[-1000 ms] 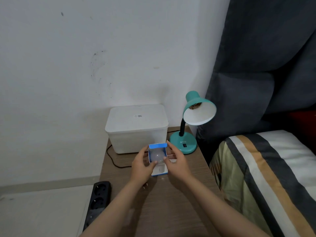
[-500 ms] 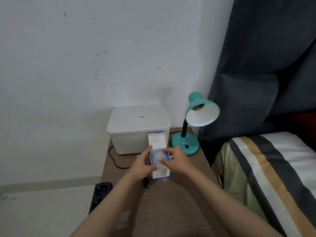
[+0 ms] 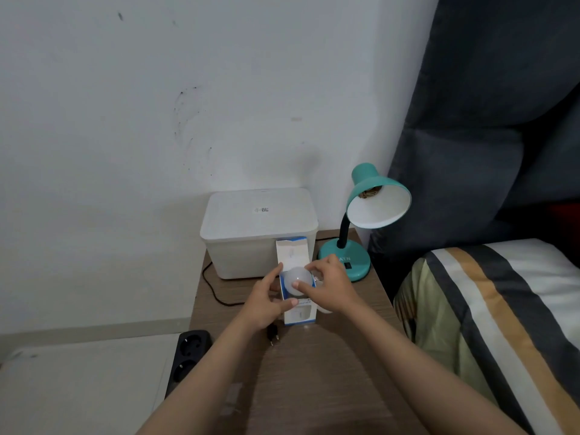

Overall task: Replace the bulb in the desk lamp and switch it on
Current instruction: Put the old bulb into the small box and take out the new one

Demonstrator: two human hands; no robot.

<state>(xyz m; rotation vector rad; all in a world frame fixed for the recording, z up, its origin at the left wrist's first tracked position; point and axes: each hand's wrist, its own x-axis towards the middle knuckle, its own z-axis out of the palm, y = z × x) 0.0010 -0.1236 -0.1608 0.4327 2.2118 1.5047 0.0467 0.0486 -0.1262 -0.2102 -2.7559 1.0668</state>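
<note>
A teal desk lamp stands at the back right of the wooden bedside table, its white-lined shade tilted toward me with an empty socket showing. In front of it my left hand grips a blue and white bulb box, whose top flap stands open. My right hand pinches the white round bulb, which sticks out of the box's open top. The lamp's black plug lies loose on the table just below the box.
A white lidded storage box sits at the back left of the table against the wall. A black power strip lies on the floor to the left. A striped bed and dark curtain border the right side.
The box flap has swung up and open. My right hand has closed on the bulb and drawn it partly up out of the box, while my left hand keeps holding the box.
</note>
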